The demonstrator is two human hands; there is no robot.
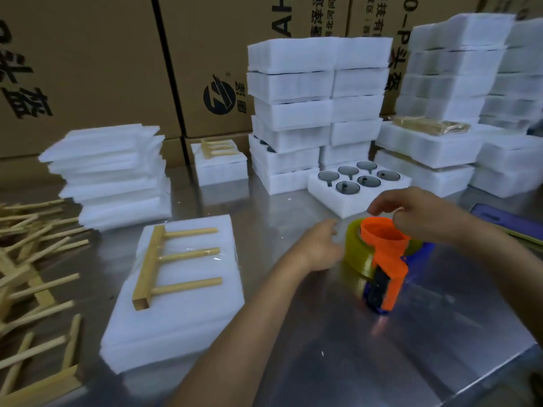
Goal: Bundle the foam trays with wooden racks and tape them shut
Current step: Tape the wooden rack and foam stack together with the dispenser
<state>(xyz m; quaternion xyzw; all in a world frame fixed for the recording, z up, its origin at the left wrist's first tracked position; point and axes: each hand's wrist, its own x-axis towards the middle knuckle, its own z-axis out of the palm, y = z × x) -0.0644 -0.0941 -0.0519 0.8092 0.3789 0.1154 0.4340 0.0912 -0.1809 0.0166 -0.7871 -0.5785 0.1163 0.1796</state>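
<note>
Both hands meet at the tape dispenser (382,259) near the middle of the steel table (411,348). The left hand (320,248) reaches in from below with its fingers fairly straight and loosely spread, fingertips at the yellowish tape roll's left side; whether they actually touch it is hard to tell through the motion blur, and it grips nothing. The right hand (417,212) comes over from the right, wrist arched, fingers curled down around the orange rim at the top of the dispenser; the fingertips are blurred and partly hidden behind that rim. The dispenser's blue base is smeared by blur as well. Left of the hands lies the foam tray bundle (176,304), a flat white block of soft foam layers, with a wooden rack (167,262) on top: one square bar with three round pegs, under a strip of clear tape that glints across the middle peg. At the left edge a heap of loose wooden racks (32,274) is cut off by the frame. Farther back sit a stack of foam sheets (111,174), a small second bundle (220,163), and an open foam tray (358,186) holding six dark round lids. Tall stacks of foam trays (317,107) rise behind, before brown cardboard cartons (88,69).
</note>
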